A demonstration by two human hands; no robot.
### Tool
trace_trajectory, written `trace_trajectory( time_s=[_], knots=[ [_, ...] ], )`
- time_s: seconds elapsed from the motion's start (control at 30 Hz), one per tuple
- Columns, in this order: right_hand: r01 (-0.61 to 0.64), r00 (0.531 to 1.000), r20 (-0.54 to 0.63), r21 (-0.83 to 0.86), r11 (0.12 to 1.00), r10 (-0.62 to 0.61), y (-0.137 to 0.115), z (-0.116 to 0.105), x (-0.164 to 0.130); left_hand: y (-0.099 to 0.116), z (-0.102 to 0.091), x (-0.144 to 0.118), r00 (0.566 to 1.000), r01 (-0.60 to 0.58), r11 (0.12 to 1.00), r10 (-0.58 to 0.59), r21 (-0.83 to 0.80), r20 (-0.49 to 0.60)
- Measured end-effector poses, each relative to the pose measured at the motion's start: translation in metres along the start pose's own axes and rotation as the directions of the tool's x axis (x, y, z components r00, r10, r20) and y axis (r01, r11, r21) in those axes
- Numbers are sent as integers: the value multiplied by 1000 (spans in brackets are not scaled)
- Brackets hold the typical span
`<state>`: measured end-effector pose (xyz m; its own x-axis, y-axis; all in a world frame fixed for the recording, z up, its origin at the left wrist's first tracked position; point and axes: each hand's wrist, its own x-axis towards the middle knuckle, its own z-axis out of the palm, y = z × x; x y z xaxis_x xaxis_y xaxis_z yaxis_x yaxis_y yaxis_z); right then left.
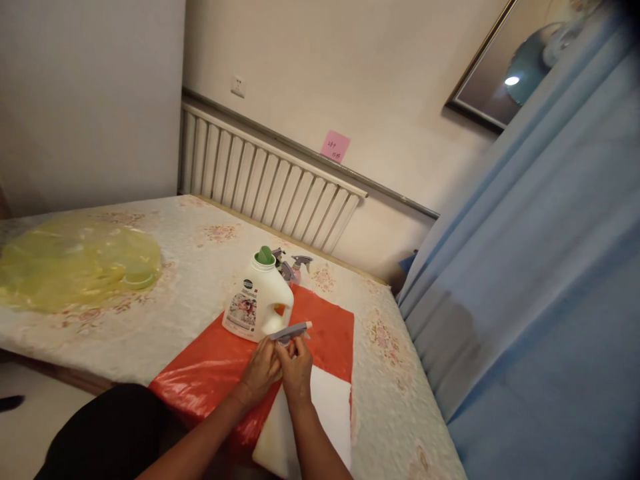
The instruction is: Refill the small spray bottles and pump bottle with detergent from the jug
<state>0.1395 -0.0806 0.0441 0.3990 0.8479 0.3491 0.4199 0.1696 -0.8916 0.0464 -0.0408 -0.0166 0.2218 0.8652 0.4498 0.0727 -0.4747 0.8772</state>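
Both hands are together in front of me around a spray bottle with a grey trigger head. My left hand is closed on its lower part, and most of the bottle's body is hidden by my fingers. The fingers of my right hand pinch just under the trigger head. Right behind them stands a large white detergent jug, upright, with a green piece in its mouth. Jug and hands are over a red plastic sheet. Under my right forearm lies a white pad.
More spray bottles with grey heads stand behind the jug. A yellow plastic bag with a green round lid lies at left on the flowered tablecloth. Beyond the table are a radiator and, at right, a blue curtain.
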Motion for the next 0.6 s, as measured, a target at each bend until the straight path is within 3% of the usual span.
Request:
trace_trajectory(
  time_s=[0.6],
  knots=[
    [-14,999,-43,-56,998,12,7,4,-1,-4,1,0,999,-27,1000,27,14,-17]
  ],
)
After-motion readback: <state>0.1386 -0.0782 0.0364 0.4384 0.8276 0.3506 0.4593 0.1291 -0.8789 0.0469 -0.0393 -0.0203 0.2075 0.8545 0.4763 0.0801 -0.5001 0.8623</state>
